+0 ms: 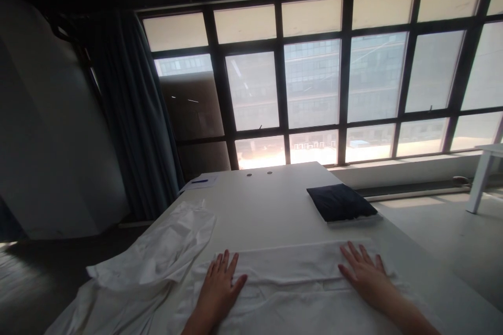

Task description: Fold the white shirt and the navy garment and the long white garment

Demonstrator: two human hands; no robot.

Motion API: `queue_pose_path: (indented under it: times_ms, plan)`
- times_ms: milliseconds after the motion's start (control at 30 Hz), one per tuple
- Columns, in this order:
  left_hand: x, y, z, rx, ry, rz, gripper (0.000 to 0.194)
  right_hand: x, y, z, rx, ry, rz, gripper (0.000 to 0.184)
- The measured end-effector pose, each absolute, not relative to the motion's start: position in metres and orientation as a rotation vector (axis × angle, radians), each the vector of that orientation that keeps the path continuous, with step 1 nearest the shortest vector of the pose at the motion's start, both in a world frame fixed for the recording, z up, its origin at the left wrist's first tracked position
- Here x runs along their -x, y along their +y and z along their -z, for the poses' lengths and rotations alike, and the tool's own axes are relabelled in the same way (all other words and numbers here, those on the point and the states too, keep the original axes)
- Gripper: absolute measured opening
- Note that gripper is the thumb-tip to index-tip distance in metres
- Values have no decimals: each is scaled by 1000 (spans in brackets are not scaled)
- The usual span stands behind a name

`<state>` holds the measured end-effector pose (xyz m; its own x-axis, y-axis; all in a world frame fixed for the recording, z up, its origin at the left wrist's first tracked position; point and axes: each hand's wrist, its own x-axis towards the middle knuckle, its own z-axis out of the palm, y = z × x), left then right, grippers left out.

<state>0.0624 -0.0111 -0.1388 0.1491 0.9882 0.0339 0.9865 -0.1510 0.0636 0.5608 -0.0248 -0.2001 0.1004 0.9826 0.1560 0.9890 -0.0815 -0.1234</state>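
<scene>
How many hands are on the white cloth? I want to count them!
2. The left hand lies flat on the near white cloth, toward its left side, and the right hand lies flat toward its right side. No other hands show.

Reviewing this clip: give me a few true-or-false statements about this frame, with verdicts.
1. The left hand and right hand lie flat on a folded white cloth. True.
2. The left hand holds a blue pen. False: the blue pen lies on a sheet of paper at the table's far end.
3. A dark navy folded cloth lies on the white table beyond the right hand. True.
4. Crumpled white fabric lies right of the right hand. False: it lies left of the left hand.
</scene>
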Motion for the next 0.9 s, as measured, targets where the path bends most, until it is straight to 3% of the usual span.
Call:
queue_pose_path:
  times_ms: [267, 400, 500, 633, 767, 900]
  plan:
    - [-38, -8, 140, -2293, 2134, -79, 80, -598, -14, 197, 2301, -1954, 46, 64]
    - [-31, -7, 143, -2285, 2188, -77, 78, -602, -18, 188, 2495, -1757, 237, 60]
    - [-32, -7, 144, -2288, 2205, -111, 76, -572, -24, 175, 2304, -1820, 351, 57]
    - [-31, -5, 145, -2282, 2182, -199, 71, -514, -34, 165, 1904, -2124, 57, 65]
    - [-17, -2, 144, -2295, 2225, -318, 57, -490, -40, 167, 1892, -2258, -234, 80]
    - [12, -2, 143, -2170, 2415, -397, 66, -505, -39, 164, 1927, -2251, -319, 85]
